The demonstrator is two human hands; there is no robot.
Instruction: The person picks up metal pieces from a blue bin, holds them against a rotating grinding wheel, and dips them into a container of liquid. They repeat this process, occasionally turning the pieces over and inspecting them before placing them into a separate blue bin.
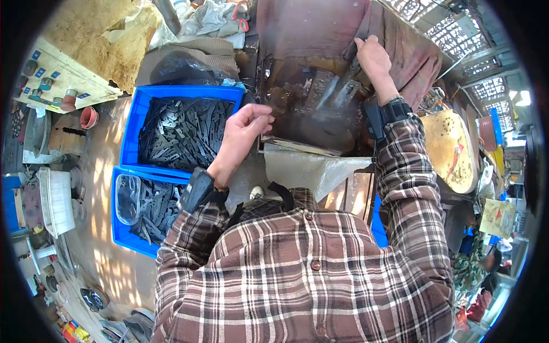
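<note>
Above the near left rim of a wet, brown machine basin [280, 140], my left hand [246, 128] hovers with its fingers loosely bent and apart, nothing visible in them. My right hand [374, 63] is closed at the basin's far right, against a dark reddish cloth [400, 43]; what its fingers hold is hidden. Below that hand, whitish streaks of water [331, 91] run over a metal block inside the basin. Left of my left hand, a blue crate [131, 128] holds many thin, dark metal pieces [183, 128].
A second blue crate [121, 228] with similar pieces and a clear plastic tub [127, 199] stands nearer. Far left is a control box with knobs [46, 84]. A stained yellowish board [449, 148] sits right of my right arm. Plastic sheeting [303, 171] hangs over the basin's near edge.
</note>
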